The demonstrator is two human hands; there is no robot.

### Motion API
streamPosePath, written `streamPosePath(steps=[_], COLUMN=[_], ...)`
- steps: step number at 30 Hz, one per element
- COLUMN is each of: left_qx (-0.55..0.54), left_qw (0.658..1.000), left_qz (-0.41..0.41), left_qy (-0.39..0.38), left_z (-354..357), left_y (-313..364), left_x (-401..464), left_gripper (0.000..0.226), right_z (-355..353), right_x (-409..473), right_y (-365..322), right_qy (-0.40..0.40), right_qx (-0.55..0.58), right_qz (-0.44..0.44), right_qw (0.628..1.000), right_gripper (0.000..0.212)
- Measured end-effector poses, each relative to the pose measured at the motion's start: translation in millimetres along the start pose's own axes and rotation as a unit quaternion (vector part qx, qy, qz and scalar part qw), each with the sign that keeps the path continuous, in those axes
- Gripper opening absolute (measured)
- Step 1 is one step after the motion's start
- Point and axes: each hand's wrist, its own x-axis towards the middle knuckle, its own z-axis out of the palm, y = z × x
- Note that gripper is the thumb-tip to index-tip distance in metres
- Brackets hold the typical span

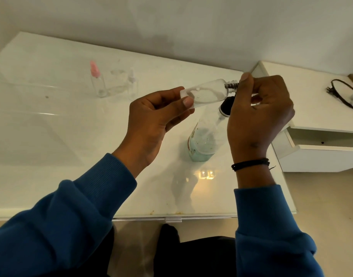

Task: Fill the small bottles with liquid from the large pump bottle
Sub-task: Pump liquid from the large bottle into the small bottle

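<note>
My left hand (pixel 153 116) grips the base of a small clear bottle (pixel 207 92), held almost on its side above the table with its threaded neck pointing right. My right hand (pixel 259 110) has its fingers closed at that neck; whatever it pinches is hidden. Just below stands the large bottle (pixel 201 144) with pale blue liquid in its lower part and a black pump top, partly hidden behind my right hand. Far left on the table stand a small clear bottle with a pink cap (pixel 97 80) and two more clear small bottles (pixel 131 84).
The white glossy table (pixel 51 126) runs to a front edge close to my lap. At the right is a white drawer unit (pixel 319 148) with an open drawer, and a black cable (pixel 341 92) lies on top of it. A wall stands behind.
</note>
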Motion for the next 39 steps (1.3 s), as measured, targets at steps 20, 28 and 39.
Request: streamPosePath(steps=[20,28,39], left_qx=[-0.005,0.002,0.004], left_qw=[1.000,1.000,1.000], left_qz=[-0.001,0.002,0.001], left_qy=[0.009,0.012,0.011], left_z=[0.2,-0.5,-1.4], left_y=[0.1,3.2,1.3], left_x=[0.4,1.0,1.2], left_gripper=[0.028,0.029,0.031], right_z=[-3.4,-3.6,-1.6], right_x=[-2.4,-7.1,-7.8], right_y=[1.1,1.2,5.8], right_qy=[-0.019,-0.021,-0.013], right_qx=[0.007,0.015,0.005], right_qz=[-0.001,-0.002,-0.009], right_qw=[1.000,1.000,1.000], right_gripper=[0.023,0.022,0.026])
